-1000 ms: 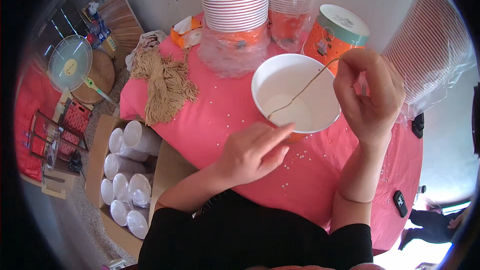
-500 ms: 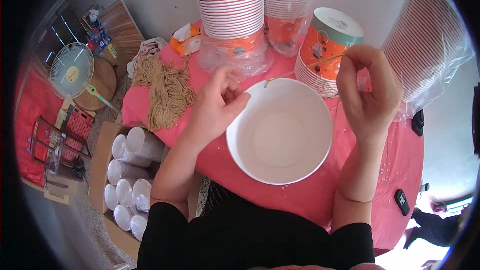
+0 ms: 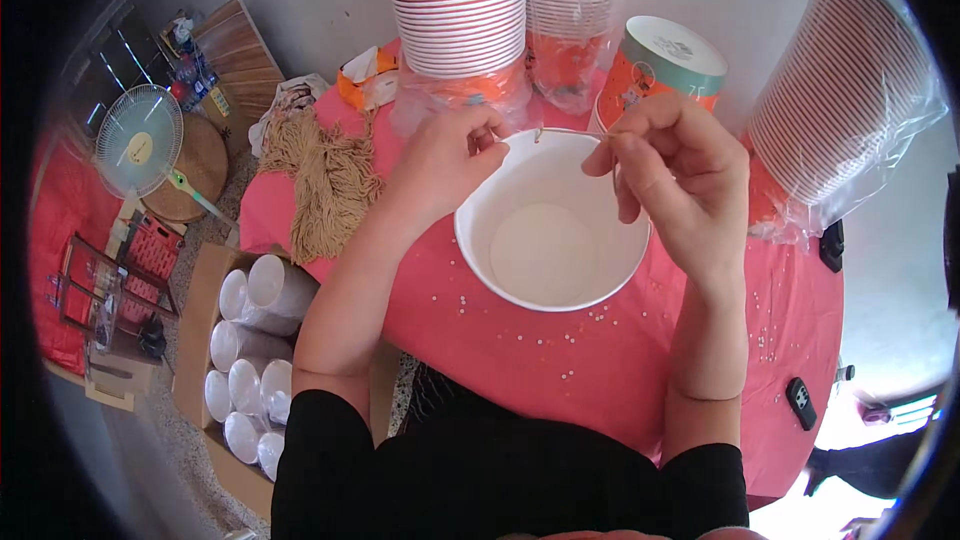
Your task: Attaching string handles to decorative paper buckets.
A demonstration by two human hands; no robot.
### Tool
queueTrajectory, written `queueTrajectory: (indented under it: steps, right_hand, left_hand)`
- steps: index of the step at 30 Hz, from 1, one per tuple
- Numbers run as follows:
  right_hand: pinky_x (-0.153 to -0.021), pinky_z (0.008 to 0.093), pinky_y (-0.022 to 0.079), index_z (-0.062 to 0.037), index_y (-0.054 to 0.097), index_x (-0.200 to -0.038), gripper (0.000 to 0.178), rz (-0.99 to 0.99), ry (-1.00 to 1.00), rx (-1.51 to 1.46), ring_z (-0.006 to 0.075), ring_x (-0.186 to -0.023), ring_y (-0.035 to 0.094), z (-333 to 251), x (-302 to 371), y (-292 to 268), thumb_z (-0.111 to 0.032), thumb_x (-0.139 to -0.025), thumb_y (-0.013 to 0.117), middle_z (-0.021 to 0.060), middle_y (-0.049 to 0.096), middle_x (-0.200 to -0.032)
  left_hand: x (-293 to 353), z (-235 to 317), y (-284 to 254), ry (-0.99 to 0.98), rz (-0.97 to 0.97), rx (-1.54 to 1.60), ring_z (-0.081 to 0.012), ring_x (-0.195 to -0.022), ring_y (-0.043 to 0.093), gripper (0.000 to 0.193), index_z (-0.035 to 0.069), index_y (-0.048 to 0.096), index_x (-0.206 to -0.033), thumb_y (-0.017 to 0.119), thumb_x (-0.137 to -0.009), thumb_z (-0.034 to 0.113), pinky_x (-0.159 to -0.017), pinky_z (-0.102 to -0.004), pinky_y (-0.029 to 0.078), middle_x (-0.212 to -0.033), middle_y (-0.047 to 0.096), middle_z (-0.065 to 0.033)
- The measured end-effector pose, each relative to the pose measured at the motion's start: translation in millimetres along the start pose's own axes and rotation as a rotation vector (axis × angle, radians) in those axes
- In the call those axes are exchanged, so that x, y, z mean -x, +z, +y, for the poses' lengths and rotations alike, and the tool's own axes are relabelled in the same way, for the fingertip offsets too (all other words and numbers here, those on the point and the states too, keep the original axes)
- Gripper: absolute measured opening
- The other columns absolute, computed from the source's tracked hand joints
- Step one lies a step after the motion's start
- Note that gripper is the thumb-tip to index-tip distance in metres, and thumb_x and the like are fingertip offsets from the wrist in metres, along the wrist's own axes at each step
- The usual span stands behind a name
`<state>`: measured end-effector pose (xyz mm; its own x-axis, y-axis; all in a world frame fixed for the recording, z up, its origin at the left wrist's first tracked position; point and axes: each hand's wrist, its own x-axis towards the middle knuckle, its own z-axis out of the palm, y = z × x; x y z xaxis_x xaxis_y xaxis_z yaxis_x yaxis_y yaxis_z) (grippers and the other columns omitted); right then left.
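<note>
A white paper bucket (image 3: 480, 230) stands in front of me, tipped slightly, its open mouth towards me. My left hand (image 3: 455, 160) pinches its far-left rim between thumb and fingers. A thin tan cord (image 3: 572, 132) comes through the bucket's far rim and runs right to my right hand (image 3: 675, 185), whose thumb and forefinger close on it. A loop of the cord hangs below those fingers. Behind the right hand stands a stack of orange-and-green printed buckets (image 3: 645, 80), topped by an upturned one and partly covered by the hand.
Tall stacks of white-rimmed buckets (image 3: 455, 10) and plastic-wrapped buckets (image 3: 840, 100) line the back of the red-covered table (image 3: 570, 380). A bundle of tan cords (image 3: 325, 185) lies at the left. A carton (image 3: 215, 280) of wrapped cups is below. A black remote (image 3: 800, 403) lies right.
My right hand has moved left and closer to the bucket's rim with the cord. The bucket has tilted and shifted away from me, and my left hand has come onto its rim.
</note>
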<state>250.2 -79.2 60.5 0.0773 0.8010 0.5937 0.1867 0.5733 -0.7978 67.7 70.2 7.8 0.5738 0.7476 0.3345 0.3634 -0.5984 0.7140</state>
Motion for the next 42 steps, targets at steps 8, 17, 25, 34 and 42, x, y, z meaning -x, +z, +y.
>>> queueTrajectory:
  steps: [8,17,25,34,42]
  right_hand:
    - [-0.052,0.0186,0.045,0.0002,0.058,-0.093,0.004,-0.015,0.004,0.114,0.0043,-0.067,0.06,9,-2,1,-0.004,-0.093,0.059,0.0023,0.064,-0.076]
    - [-0.052,0.0188,0.045,0.0004,0.058,-0.094,0.005,-0.012,0.02,0.101,0.0041,-0.066,0.059,10,-4,2,-0.005,-0.093,0.059,0.0016,0.063,-0.075]
    - [-0.048,0.0181,0.04,-0.0011,0.056,-0.096,0.01,-0.033,0.16,-0.036,0.0027,-0.06,0.053,13,-6,3,-0.011,-0.097,0.057,-0.0009,0.057,-0.069]
    - [-0.045,0.0171,0.036,-0.0028,0.055,-0.097,0.011,-0.058,0.175,-0.163,0.0015,-0.054,0.048,13,-6,1,-0.014,-0.099,0.055,-0.0015,0.055,-0.067]
    - [-0.042,0.0186,0.041,0.0001,0.052,-0.112,0.018,-0.054,0.133,-0.324,0.0069,-0.053,0.053,20,-11,-6,0.0,-0.094,0.054,0.0067,0.06,-0.079]
  left_hand:
    - [-20,8,10,0.148,0.034,-0.166,-0.0239,-0.08,0.066,0.021,0.0,0.065,-0.095,0.069,-0.08,0.014,-0.071,-0.0355,0.051,-0.087,0.068,-0.0134]
    - [-35,5,18,0.153,-0.064,-0.065,-0.0239,-0.075,0.067,0.014,0.001,0.066,-0.09,0.066,-0.08,0.011,-0.069,-0.0355,0.052,-0.08,0.069,-0.0117]
    - [-35,2,16,0.176,-0.03,-0.194,-0.0247,-0.071,0.067,0.011,0.001,0.064,-0.084,0.065,-0.078,0.011,-0.066,-0.0371,0.052,-0.075,0.067,-0.0114]
    - [-37,1,21,0.154,-0.055,-0.105,-0.0235,-0.069,0.066,0.012,0.001,0.065,-0.083,0.065,-0.077,0.011,-0.065,-0.0354,0.051,-0.074,0.067,-0.0111]
    - [2,16,1,0.187,0.172,0.087,-0.0116,-0.068,0.061,0.014,0.001,0.068,-0.098,0.064,-0.085,0.006,-0.065,-0.0274,0.049,-0.085,0.07,-0.006]
